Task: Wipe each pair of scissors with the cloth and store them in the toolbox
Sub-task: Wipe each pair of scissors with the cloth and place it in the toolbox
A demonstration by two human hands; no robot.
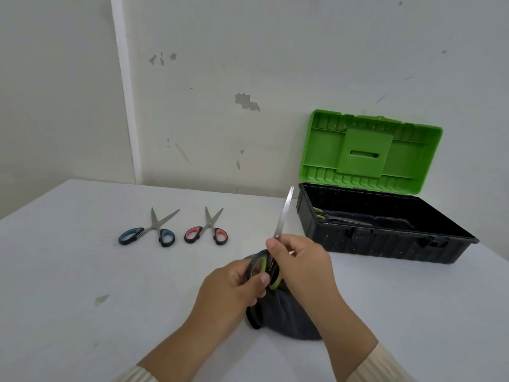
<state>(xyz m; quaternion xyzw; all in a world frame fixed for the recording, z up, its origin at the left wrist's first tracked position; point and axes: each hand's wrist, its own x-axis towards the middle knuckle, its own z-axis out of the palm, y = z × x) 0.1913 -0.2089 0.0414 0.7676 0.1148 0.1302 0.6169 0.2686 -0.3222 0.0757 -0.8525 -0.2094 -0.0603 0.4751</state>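
Green-handled scissors (284, 213) stand blade-up in front of me. My left hand (234, 288) grips their green-and-black handles. My right hand (300, 264) pinches the base of the blade. A dark grey cloth (286, 318) lies bunched under both hands; which hand holds it I cannot tell. Blue-handled scissors (148, 230) and red-handled scissors (208, 230) lie partly open on the white table to the left. The toolbox (385, 244), black with an upright green lid (369, 150), stands open at right, with one green-handled pair (341, 219) inside.
The white table (82, 271) meets a scuffed white wall behind the toolbox. A small yellowish stain (102, 299) marks the table at left. The table's left edge runs diagonally near the corner.
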